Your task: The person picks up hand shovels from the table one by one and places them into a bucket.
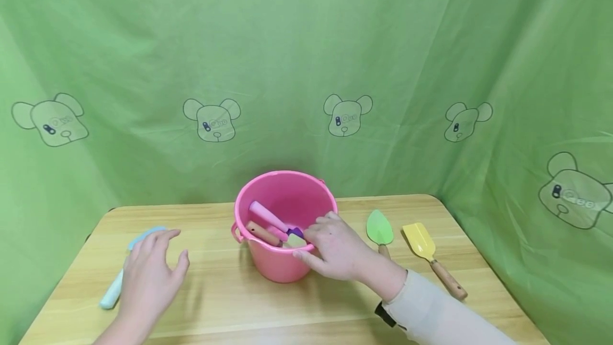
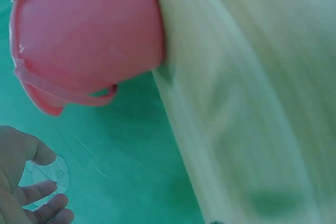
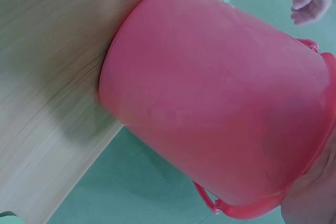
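A pink bucket [image 1: 282, 262] stands upright on the table. My right hand [image 1: 337, 246] grips its near right rim, thumb outside and fingers over the edge. Inside the bucket lie a pink handle [image 1: 265, 214], a wooden handle [image 1: 262, 233] and a purple piece [image 1: 297, 232], partly hidden. To the left, my left hand [image 1: 150, 270] hovers with fingers spread loosely, nothing held. Below it lies a blue tool [image 1: 112, 289] with a pale handle; the hand covers its middle. In the left wrist view the left hand [image 2: 31, 182] appears apart from the bucket [image 2: 94, 35].
Right of the bucket, a green trowel [image 1: 380, 228] lies partly behind my right arm. Beside it is a yellow shovel [image 1: 420, 241] with a wooden handle. Green curtains [image 1: 287, 68] printed with bear faces enclose the wooden table [image 1: 230, 313] at the back and sides.
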`<move>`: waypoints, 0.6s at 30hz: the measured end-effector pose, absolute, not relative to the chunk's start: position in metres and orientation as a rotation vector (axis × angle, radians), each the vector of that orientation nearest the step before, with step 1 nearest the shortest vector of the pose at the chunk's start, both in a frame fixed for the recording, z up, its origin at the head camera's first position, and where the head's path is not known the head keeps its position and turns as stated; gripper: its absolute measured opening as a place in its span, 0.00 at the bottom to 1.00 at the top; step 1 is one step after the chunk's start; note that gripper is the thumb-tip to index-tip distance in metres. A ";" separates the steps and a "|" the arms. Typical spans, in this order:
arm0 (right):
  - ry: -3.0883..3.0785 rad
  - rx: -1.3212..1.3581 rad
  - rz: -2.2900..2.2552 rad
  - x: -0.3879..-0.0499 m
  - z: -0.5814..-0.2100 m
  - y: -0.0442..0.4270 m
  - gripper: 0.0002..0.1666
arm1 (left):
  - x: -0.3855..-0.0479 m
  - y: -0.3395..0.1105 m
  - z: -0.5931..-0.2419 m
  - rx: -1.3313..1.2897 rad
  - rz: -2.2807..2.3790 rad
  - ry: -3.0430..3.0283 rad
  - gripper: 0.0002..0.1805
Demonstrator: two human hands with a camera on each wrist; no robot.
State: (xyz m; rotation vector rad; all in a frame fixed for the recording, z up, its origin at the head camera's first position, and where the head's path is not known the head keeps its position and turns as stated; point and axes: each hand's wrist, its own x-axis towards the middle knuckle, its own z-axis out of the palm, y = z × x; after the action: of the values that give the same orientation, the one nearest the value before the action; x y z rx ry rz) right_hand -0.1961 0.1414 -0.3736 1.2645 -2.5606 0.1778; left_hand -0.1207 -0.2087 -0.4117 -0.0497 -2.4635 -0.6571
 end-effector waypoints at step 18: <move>-2.558 1.271 0.184 -0.196 -0.373 0.141 0.24 | -0.114 -0.255 -0.440 0.093 -0.550 -2.604 0.26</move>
State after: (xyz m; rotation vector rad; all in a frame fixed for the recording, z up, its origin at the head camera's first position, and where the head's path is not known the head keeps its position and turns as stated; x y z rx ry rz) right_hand -0.1956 0.1413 -0.3726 1.2708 -2.5578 0.1842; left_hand -0.1136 -0.2552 -0.4401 0.0935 -2.6036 -0.5499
